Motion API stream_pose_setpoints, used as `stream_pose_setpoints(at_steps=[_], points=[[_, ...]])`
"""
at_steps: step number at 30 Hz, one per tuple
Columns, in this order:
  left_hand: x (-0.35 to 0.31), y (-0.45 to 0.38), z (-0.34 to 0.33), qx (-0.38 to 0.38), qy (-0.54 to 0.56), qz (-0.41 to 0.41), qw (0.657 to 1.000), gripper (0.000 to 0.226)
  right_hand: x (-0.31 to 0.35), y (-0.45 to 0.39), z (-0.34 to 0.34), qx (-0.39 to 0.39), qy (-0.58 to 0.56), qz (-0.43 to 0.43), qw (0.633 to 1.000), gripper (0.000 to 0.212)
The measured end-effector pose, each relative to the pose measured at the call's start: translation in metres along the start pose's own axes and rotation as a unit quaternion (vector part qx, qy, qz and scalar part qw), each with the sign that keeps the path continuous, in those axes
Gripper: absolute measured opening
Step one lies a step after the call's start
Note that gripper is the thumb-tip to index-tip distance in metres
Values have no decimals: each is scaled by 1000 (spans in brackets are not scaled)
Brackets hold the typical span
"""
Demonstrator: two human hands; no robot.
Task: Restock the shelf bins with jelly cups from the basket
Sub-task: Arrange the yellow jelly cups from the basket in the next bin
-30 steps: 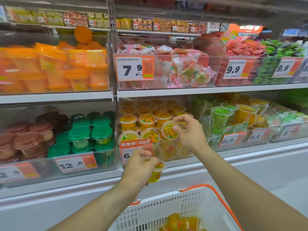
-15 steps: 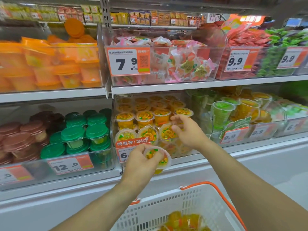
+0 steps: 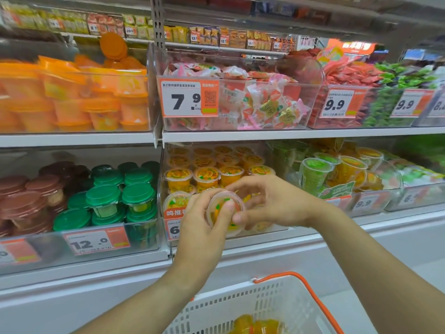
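A clear jelly cup [image 3: 222,208] with orange and green fruit inside is tipped lid-toward-me in front of the middle bin [image 3: 271,231] on the lower shelf. My left hand [image 3: 204,227] grips it from below, thumb across the lid. My right hand [image 3: 274,203] meets it from the right, fingers curled over its top edge and thumb against its side. Behind the hands, rows of orange jelly cups [image 3: 206,175] fill the bin. At the bottom, the white basket [image 3: 240,307] with an orange handle holds more orange jelly cups [image 3: 255,326].
Green-lidded cups [image 3: 137,194] and brown-lidded cups [image 3: 33,198] fill the bin to the left. Tall green and yellow cups [image 3: 315,174] stand in the bin to the right. The shelf above carries orange tubs [image 3: 72,100] and wrapped sweets [image 3: 260,104]. Price tags hang along the bin fronts.
My left hand lifted the cup from below the shelf edge up in front of the bin. My right hand left a cup in the bin's front row and came back onto the held cup.
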State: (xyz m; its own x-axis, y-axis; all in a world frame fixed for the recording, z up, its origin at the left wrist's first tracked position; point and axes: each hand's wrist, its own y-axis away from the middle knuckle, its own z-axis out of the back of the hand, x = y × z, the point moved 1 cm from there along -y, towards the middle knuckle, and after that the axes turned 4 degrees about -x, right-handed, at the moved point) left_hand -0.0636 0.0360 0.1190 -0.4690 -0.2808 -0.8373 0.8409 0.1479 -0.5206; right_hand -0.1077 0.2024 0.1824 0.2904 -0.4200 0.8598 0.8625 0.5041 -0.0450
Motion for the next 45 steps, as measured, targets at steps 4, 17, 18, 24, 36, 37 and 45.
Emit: stream_pose_setpoints(at_steps=[4,17,18,24,36,37,45], points=[[0,-4,-1,-14,25,29,999,32,-7,-1,8,-109,-44,36,992,23],[34,-10,7,96,-444,-22,891,76,-83,-14,59,-364,233,-42,901,6],[35,-10,8,101,-451,-24,887,76,-89,-17,56,-354,234,-51,904,7],[42,-9,10,109,-488,-37,865,74,-94,-26,48,-342,242,-72,905,13],[39,-6,6,46,-420,-107,900,56,-94,-16,49,-367,183,-68,910,13],[36,-4,4,27,-396,-143,907,48,-90,-13,48,-407,198,-48,891,10],[69,56,-27,400,-349,45,847,14,-101,29,-30,-400,253,55,879,37]])
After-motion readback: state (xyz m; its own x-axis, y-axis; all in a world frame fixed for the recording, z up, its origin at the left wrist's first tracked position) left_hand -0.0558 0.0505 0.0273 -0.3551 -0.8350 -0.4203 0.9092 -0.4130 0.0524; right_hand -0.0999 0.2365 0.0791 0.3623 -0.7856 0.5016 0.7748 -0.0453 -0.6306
